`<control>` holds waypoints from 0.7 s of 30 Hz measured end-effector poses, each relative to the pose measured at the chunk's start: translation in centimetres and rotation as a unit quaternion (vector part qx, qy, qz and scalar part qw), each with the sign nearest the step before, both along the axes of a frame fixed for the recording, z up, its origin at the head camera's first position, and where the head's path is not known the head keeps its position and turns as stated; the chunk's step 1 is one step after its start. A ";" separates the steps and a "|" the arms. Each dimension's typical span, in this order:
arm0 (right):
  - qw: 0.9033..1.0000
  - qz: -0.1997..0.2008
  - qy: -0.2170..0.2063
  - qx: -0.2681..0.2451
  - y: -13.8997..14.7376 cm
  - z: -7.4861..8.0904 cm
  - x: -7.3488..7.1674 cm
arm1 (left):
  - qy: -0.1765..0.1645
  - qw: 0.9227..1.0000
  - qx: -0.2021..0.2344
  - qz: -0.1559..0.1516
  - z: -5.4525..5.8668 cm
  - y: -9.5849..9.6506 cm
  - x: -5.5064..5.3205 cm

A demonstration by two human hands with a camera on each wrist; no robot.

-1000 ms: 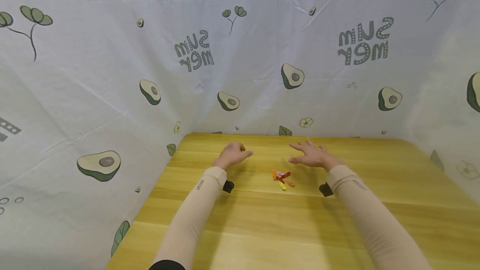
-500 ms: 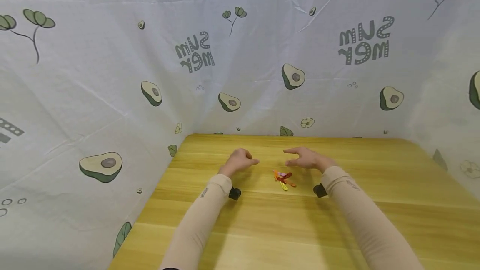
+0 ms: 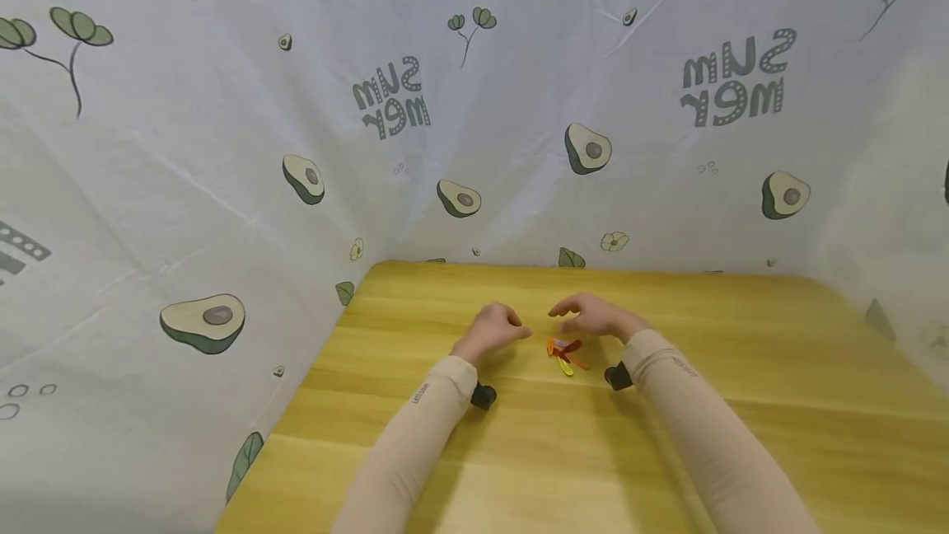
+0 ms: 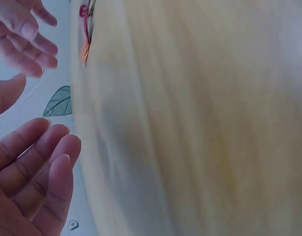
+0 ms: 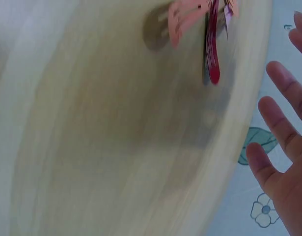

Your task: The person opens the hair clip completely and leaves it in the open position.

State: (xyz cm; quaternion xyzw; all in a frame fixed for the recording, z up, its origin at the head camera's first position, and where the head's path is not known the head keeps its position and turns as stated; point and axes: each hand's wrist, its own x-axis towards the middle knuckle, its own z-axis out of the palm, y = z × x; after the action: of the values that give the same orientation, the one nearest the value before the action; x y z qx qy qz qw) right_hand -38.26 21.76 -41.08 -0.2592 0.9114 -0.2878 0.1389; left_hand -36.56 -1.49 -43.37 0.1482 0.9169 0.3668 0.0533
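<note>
A small pile of colourful hair clips (image 3: 561, 349) lies on the wooden table, in red, orange, yellow and pale purple. My left hand (image 3: 493, 330) hovers just left of the pile, its fingers loosely bent and holding nothing. Over the pile's upper right is my right hand (image 3: 596, 316), also holding nothing, with its fingers relaxed. In the right wrist view, a red clip (image 5: 213, 56) and an orange-pink clip (image 5: 182, 18) stick out at the top, apart from the right fingers (image 5: 281, 128). The left wrist view catches an orange clip end (image 4: 85, 50) and both hands.
The yellow wood-grain table (image 3: 519, 452) extends around the pile. A white cloth (image 3: 519, 89) printed with avocados hangs behind it and along both sides. Black wrist cameras (image 3: 483, 395) sit beneath the sleeves.
Both hands have moved inward toward the clips, the left one rightward and the right one leftward. The right fingers were spread wider and are now more bent. The clips lie as before.
</note>
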 end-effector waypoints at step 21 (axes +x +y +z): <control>1.000 -0.005 0.000 -0.005 -1.1 -1.3 -0.5 | -0.023 1.000 -0.003 0.000 -1.5 2.6 0.8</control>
State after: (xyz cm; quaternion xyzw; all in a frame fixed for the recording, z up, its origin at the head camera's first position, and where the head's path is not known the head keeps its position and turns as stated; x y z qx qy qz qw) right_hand -38.73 20.64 -42.33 -0.2551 0.9113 -0.2933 0.1358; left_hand -35.74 1.10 -44.91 0.1396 0.9166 0.3671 0.0745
